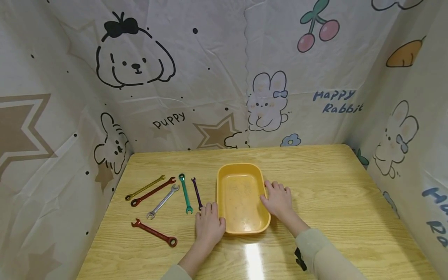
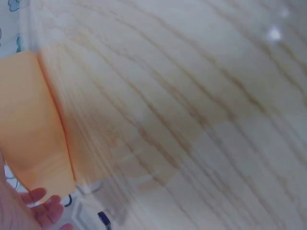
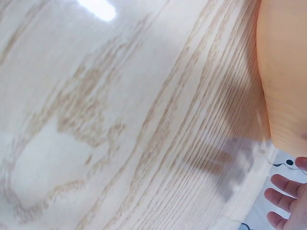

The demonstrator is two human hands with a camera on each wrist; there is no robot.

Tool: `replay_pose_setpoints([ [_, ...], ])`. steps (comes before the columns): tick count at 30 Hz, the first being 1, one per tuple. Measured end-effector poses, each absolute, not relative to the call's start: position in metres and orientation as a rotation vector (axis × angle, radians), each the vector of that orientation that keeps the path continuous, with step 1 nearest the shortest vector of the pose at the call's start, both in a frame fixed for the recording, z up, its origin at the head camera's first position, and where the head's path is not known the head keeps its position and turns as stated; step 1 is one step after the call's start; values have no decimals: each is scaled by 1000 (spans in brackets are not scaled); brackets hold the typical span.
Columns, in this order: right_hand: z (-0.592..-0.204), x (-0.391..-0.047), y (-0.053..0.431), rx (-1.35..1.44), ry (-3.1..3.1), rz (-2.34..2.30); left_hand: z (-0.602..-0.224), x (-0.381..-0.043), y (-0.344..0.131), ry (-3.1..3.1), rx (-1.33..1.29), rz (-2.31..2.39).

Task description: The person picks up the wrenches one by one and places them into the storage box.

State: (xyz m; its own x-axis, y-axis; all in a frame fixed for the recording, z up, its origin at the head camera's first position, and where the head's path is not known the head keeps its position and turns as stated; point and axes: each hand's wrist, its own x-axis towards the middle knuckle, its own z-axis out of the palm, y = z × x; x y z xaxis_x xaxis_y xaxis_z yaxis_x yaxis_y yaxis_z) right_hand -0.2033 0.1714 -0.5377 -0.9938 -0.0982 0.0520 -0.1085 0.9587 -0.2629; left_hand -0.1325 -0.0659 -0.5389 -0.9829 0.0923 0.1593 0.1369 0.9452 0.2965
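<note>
Mid-worktop (image 1: 315, 186) in the head view, a yellow tray (image 1: 241, 198) sits upright between a person's 2 hands. The left hand (image 1: 209, 224) is by its near left corner, thumb at the rim; the right hand (image 1: 279, 199) is along its right side, thumb at the rim there. The fingers of both look relaxed, not clenched; how firmly they bear on the tray cannot be told. Inside the tray only faint marks show on its floor. Left of it lie 6 wrenches: a yellow wrench (image 1: 145, 188), a dark red wrench (image 1: 153, 191), a silver wrench (image 1: 163, 202), a green wrench (image 1: 186, 194), a purple wrench (image 1: 197, 193) ending just beside the left hand, and a second red wrench (image 1: 154, 232) nearer the person. Judged from this, the work is at an early point: the tray appears placed, 0 of the 6 wrenches are in it, and any handling of them seems left to do.

From the left wrist, the tray's outer wall shows at the left edge, with loosely bent fingers below it.

From the right wrist, the opposite wall fills the upper right; the fingers beneath are spread and gently curved. The tray's inside is hidden in both wrist views.
</note>
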Motion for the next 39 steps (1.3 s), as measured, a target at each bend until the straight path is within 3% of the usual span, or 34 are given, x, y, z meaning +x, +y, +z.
replay_pose_setpoints([
  [22,-536,-202,172,165,-3087,417,-536,-132,-103,-2724,-466,-727],
  [39,-536,-203,171,153,-3083,420,-540,-132,-145,-2706,-495,-810],
])
